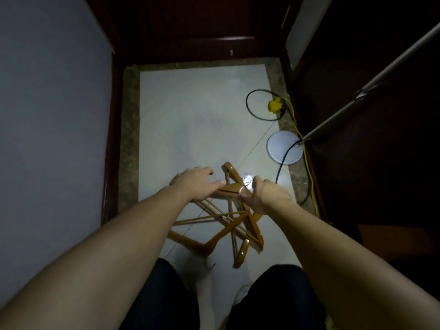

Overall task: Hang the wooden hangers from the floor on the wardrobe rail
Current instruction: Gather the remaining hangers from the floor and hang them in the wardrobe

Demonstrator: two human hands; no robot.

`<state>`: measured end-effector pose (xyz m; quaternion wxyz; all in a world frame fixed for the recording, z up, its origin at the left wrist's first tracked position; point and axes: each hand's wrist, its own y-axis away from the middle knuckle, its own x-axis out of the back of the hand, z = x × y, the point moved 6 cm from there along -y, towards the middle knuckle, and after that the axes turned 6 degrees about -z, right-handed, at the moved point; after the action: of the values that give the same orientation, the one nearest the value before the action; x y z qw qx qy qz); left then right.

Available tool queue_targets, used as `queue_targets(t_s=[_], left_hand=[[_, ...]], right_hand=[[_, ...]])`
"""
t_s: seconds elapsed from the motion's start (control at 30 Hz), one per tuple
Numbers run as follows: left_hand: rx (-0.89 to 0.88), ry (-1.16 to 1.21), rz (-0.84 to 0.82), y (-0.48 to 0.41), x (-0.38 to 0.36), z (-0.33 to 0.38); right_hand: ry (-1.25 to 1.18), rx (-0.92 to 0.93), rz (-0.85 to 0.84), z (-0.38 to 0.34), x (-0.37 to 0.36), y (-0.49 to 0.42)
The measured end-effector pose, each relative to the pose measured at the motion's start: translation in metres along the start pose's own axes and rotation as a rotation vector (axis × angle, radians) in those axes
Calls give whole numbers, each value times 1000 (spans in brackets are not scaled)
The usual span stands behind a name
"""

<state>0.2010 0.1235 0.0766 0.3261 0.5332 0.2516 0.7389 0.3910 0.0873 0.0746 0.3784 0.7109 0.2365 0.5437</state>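
Several wooden hangers (221,234) lie in a tangled heap on the pale tiled floor (190,120) in front of my knees. My left hand (194,184) reaches from the left, its straight fingers touching the arm of the top hanger (229,188). From the right, my right hand (270,195) curls round the middle of that same hanger, beside its metal hook (247,183). The wardrobe rail (371,89) runs as a pale bar slanting through the dark wardrobe opening on the right.
A white round disc (283,148) lies on the floor at the right, with a black cable (248,108) and a yellow plug (275,106) with a yellow cord behind it. A dark wooden door (190,32) closes the far end. A plain wall (47,115) stands on the left.
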Motion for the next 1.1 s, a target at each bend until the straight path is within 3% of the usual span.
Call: queue_targets(t_s=[0.33,0.6,0.7,0.83,1.0,1.1], left_hand=[[-9,-36,-116,-135,-128,-63],[22,-88,-210,-178,-210,-103],[36,-93,-227,-196,-226,-114],[56,-83,-226,-214,-253,-123],[84,-146,-363,-223,-299,-132],[42,2,-411,-229,-299,-128]], right_hand=[[-118,2,3,28,-121,-168],[5,99,-53,46,-220,-201],[73,195,21,39,-226,-219],[220,222,-14,42,-230,-243],[354,222,62,51,-243,-251],[310,223,77,52,-238,-251]])
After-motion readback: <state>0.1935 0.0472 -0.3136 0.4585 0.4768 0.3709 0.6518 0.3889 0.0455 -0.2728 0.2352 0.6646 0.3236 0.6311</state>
